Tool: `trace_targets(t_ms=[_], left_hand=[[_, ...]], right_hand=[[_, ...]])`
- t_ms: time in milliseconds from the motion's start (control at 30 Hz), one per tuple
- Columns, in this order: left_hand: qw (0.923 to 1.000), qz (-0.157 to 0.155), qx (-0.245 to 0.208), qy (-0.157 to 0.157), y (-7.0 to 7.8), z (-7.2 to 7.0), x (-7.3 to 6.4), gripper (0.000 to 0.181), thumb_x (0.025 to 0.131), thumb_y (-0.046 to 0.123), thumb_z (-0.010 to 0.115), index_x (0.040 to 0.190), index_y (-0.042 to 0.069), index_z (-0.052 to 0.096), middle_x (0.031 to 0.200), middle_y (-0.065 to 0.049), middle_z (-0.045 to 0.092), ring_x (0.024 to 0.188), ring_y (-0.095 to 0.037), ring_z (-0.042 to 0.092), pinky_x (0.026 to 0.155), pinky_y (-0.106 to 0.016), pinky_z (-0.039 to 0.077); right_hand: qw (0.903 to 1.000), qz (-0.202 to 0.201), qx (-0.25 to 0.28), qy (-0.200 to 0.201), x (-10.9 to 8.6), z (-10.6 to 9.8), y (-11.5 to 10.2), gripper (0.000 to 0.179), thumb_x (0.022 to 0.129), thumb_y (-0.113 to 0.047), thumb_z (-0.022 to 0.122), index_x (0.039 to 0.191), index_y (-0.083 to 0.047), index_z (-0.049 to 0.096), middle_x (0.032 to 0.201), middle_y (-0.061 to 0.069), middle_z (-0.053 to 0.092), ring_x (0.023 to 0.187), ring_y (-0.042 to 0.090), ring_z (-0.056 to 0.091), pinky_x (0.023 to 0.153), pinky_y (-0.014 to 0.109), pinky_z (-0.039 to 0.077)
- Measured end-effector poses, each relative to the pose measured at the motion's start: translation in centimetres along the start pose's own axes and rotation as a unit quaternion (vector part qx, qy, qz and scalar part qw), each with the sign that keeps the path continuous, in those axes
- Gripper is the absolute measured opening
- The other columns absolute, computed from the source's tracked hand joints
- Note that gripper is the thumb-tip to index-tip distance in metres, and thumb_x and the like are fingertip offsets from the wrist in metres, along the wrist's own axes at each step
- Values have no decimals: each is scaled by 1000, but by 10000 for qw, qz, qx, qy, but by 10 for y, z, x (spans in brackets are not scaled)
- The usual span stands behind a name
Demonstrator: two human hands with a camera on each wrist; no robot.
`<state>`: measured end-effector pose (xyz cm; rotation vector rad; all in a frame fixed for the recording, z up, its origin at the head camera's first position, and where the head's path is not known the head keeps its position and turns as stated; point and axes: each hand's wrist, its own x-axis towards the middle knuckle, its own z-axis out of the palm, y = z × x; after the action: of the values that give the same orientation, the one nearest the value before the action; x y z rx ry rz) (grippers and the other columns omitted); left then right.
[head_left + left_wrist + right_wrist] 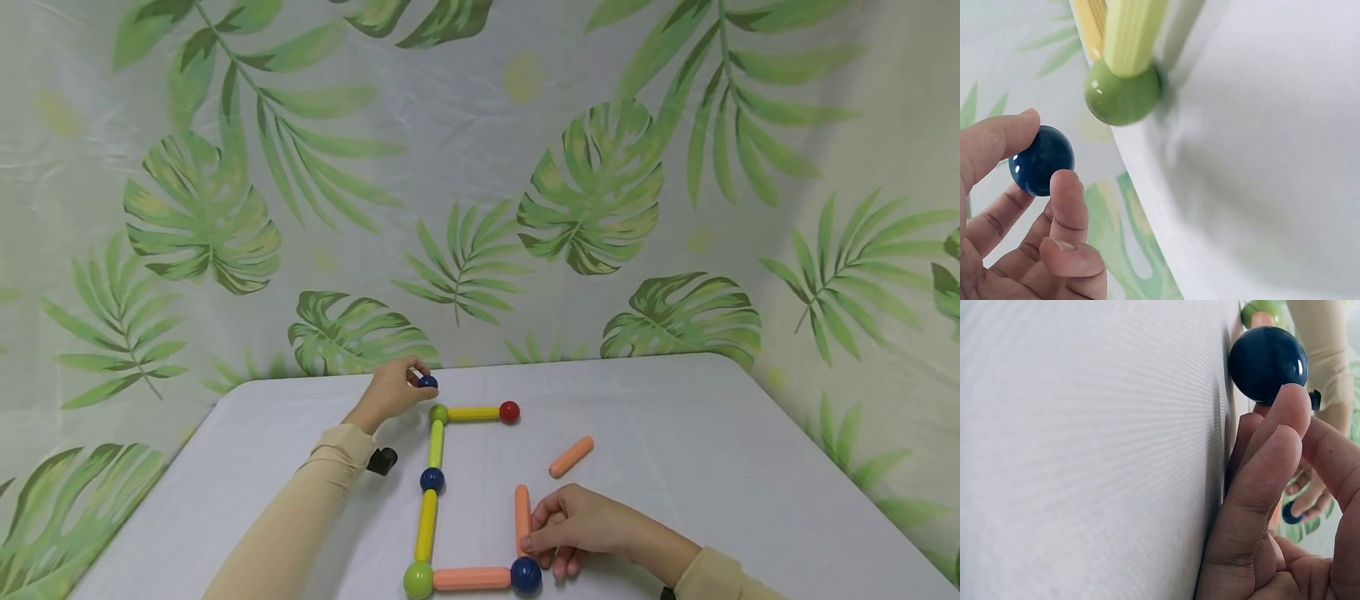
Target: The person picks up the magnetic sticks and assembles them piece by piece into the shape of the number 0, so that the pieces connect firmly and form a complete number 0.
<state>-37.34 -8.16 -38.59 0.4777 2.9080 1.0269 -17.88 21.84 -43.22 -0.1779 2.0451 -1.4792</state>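
Note:
Between thumb and fingers my left hand (pixel 393 387) pinches a dark blue ball (pixel 1042 161), just beyond the far green ball (pixel 438 413) of a frame of sticks and balls. My right hand (pixel 585 529) grips an upright-pointing orange stick (pixel 522 510) near its lower end. That stick meets a larger blue ball (pixel 526 576) at the frame's near right corner; in the right wrist view the fingers partly hide the joint. Another orange stick (pixel 472 578) runs from this ball to the near green ball (pixel 418 579).
Up the left side run a yellow stick (pixel 425 527), a blue ball (pixel 432 480) and a yellow-green stick (pixel 436 444). Along the far side, a yellow stick (pixel 474 413) ends at a red ball (pixel 510 412). One loose orange stick (pixel 572 457) lies on the white table (pixel 712 467).

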Motion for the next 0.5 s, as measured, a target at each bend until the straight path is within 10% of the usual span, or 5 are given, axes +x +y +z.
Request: trace_targets(t_ms=[500], left_hand=[[9952, 754, -253, -567, 38, 25, -10, 30, 87, 19, 91, 106, 12, 69, 98, -4, 75, 87, -17, 64, 74, -28, 51]], right_hand=[[9999, 111, -51, -17, 2, 0, 2, 17, 100, -23, 78, 101, -8, 70, 75, 0, 75, 54, 1, 63, 52, 12, 48]])
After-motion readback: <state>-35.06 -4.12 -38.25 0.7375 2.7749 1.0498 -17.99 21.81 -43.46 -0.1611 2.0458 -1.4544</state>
